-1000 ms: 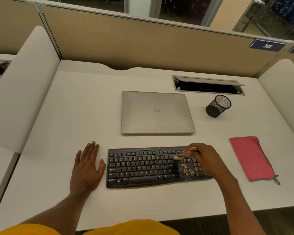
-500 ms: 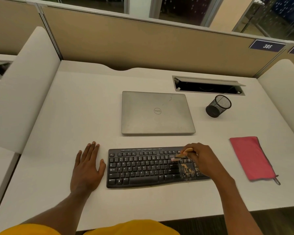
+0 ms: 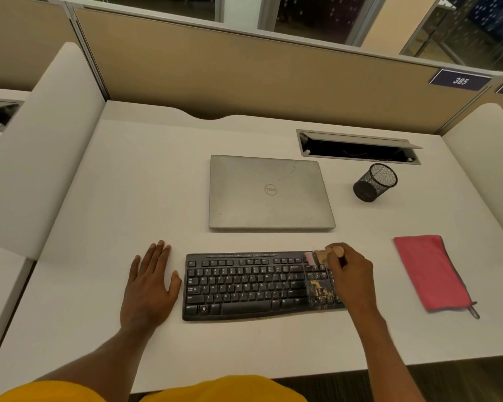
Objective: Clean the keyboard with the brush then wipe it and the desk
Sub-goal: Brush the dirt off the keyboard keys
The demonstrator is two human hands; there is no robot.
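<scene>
Black plastic keyboard: tan grime at 3 o'clock | right hand pinches wooden pink-bristled brush at 1 o'clock | left hand flat, spread.

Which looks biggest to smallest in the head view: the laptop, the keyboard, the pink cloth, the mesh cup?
1. laptop and keyboard: too alike to rank; the keyboard is wider, nearer, and partly under the right hand.
2. pink cloth.
3. mesh cup.

Warm, even overhead light on the counter, soft shadows, brush motion-blurred, edges bowed by the wide lens.
</scene>
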